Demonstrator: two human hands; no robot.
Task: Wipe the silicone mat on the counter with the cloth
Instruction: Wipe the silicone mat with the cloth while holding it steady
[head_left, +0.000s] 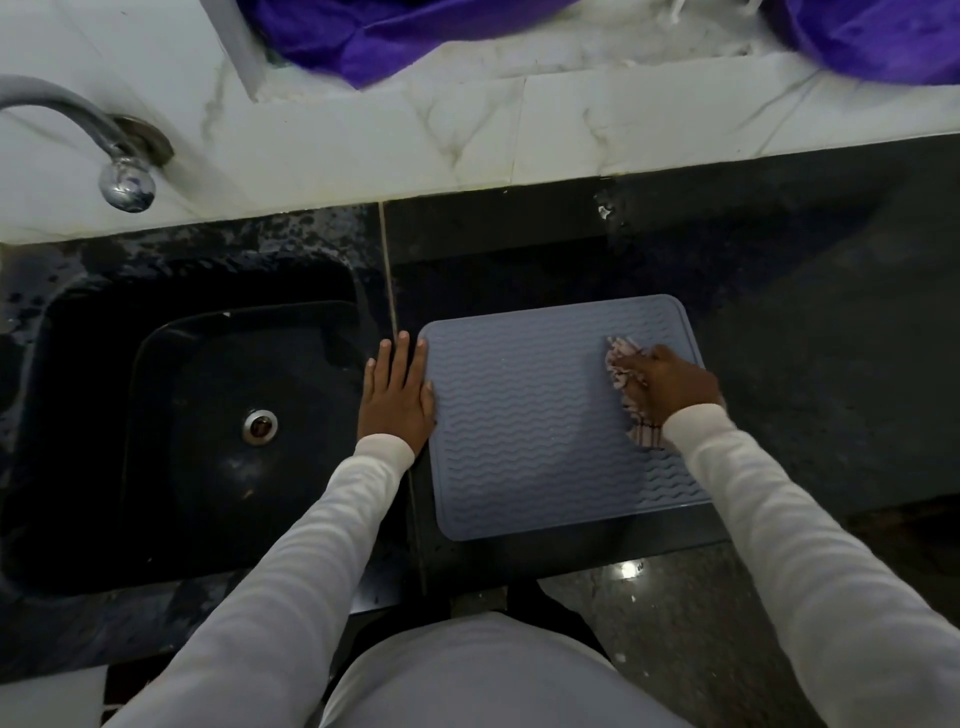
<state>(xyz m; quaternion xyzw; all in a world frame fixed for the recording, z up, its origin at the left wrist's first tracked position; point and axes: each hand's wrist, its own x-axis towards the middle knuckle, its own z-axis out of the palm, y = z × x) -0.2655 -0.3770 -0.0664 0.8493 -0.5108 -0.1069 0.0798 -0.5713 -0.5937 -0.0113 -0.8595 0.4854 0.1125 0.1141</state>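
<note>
Right now your right hand (670, 387) grips a bunched cloth (623, 364) and presses it onto the right side of the grey mat (530, 426), near its far right corner. The cloth pokes out past your fingertips and trails back under the wrist, so most of it sits hidden beneath the hand. Your left hand (397, 395) lies flat with fingers straight, resting on the dark desk (779, 338) and touching the mat's left edge, thumb just over the rim; likely you place it there to pin the mat so it doesn't slide while you wipe. The mat lies flat on the desk, just right of the black sink (197, 415), close to the front edge. Wave ribs run across it, so wiping along them probably cleans better. Most of the mat's surface lies left of the cloth, uncovered. A tap (124, 182) sits behind the sink; purple fabric (415, 36) lies on the marble ledge beyond.
</note>
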